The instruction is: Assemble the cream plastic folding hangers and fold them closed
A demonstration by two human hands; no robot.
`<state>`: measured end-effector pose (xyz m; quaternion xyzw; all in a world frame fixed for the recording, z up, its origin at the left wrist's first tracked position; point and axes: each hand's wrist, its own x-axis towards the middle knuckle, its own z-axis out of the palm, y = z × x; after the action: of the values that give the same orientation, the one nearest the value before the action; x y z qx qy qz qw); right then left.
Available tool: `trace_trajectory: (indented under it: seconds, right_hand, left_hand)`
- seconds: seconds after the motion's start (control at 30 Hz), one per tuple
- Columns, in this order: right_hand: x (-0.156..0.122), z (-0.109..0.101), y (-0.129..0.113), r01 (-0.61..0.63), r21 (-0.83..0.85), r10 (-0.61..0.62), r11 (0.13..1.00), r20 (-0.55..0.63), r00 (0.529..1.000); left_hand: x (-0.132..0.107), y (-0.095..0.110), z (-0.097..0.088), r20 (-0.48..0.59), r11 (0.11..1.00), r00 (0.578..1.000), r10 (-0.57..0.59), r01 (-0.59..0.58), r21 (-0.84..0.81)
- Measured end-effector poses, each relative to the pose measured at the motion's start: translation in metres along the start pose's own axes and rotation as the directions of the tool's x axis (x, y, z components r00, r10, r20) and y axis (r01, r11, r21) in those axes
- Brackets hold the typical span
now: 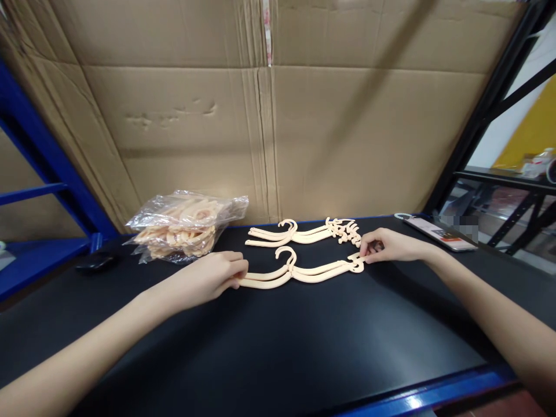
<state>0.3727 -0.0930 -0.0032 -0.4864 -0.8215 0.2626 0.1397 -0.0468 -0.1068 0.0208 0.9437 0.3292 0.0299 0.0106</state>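
Observation:
Cream plastic clothes hangers [319, 274] lie flat on the dark tabletop, with a curved hook rising from their middle. My left hand [222, 271] is closed around their left end, covering the tip. At the other end my right hand [381, 245] pinches a small cream plastic piece [357, 264] with a looped shape, which touches the hanger's right tip; its exact form is partly hidden by my fingers. Just behind lie more cream clothes hangers [269, 234], and beside their right arms is a cluster of small cream plastic pieces [345, 230].
A clear plastic bag [185, 226] full of cream plastic parts sits at the back left, near a dark object [93, 262]. A phone [438, 233] lies back right. Cardboard [339, 127] stands behind the table [278, 353], between blue [82, 191] and black frames.

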Motion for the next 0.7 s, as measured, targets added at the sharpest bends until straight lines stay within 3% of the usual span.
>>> trace_trajectory:
  seconds: [0.47,0.7]
  right_hand:
    - [-0.002,-0.001,-0.001,-0.006,0.03,0.007,1.0,-0.02,1.0]
    - [0.002,-0.001,-0.001,-0.024,0.057,0.039,0.998,-0.273,0.961]
  left_hand:
    - [-0.002,-0.002,-0.008,-0.04,0.995,0.998,-0.048,0.045,-0.088]
    - [-0.001,-0.008,-0.005,-0.151,0.99,0.982,-0.115,0.1,-0.103]
